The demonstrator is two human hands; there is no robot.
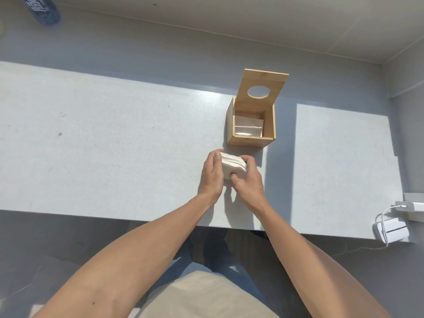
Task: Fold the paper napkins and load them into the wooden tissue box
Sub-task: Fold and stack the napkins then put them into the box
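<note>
Both forearms reaching over the table; left hand and right hand clamped on a napkin stack, just short of the wooden tissue box. Lid up, probably some napkins already inside. Best to square edges, keep the pinch tight, drop flat.

Head camera looks steeply down over table.

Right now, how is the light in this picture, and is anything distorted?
Head view: hard sunlight, sharp shadows across the table; glare whitens the napkins inside the wooden box; wide-angle lens bends the edges; both hands in focus.
</note>
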